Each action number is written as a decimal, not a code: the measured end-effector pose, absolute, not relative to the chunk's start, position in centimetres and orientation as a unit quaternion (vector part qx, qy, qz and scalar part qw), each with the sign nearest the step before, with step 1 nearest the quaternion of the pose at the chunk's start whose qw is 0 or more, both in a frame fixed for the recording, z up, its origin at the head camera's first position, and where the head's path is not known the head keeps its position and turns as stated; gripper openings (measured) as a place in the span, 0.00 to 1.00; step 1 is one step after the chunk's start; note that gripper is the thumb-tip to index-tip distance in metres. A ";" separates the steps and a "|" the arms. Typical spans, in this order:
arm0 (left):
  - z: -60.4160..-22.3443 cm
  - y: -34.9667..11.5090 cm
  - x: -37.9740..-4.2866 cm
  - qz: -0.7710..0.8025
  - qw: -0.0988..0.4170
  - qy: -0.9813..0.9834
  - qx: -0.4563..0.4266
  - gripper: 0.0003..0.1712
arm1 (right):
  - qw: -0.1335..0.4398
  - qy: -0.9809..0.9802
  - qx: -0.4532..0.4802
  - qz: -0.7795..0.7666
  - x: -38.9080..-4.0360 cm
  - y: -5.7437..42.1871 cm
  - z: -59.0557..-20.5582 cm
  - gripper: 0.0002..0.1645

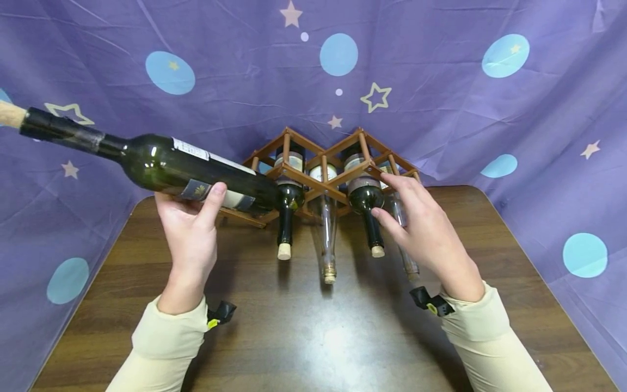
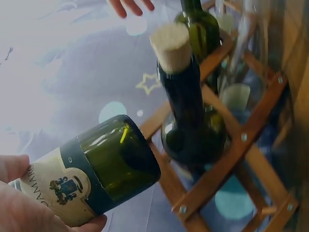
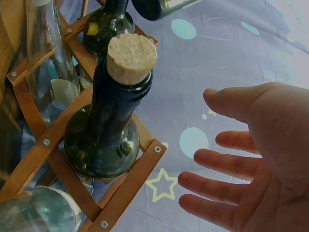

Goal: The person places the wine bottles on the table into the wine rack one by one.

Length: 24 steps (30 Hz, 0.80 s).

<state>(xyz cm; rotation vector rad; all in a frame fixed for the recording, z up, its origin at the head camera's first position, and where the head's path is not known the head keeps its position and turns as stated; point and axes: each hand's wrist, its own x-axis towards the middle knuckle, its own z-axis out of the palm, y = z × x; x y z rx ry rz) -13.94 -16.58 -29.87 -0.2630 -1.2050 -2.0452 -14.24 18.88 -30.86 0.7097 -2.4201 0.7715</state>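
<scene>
My left hand [image 1: 188, 239] grips a dark green wine bottle [image 1: 152, 160] round its labelled body. The bottle is tilted, its corked neck up to the left and its base toward the wooden wine rack [image 1: 338, 194]. In the left wrist view that bottle's base [image 2: 128, 162] hangs apart from the rack's slats. Beside the rack's right side, my right hand [image 1: 428, 231] is held with fingers extended and nothing in it. The right wrist view shows a gap between it and the nearest corked green bottle [image 3: 113, 116].
In the rack lie a dark corked bottle [image 1: 285, 223] at left, a clear corked bottle [image 1: 328, 234] in the middle and a dark one [image 1: 373, 231] to its right. Another clear bottle [image 1: 410, 264] is partly behind my right hand. A purple patterned cloth [image 1: 416, 98] hangs behind the wooden table [image 1: 294, 337].
</scene>
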 end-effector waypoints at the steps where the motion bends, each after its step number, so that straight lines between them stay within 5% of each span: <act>1: -29.9 -16.3 -13.9 -0.802 0.361 -0.465 -0.102 0.38 | 0.248 -0.889 0.261 0.283 -14.2 18.8 -30.9 0.39; 24: -30.4 -9.8 -12.4 -0.868 0.176 -0.447 -0.129 0.25 | 0.224 -0.879 0.303 0.293 -13.8 14.7 -30.8 0.57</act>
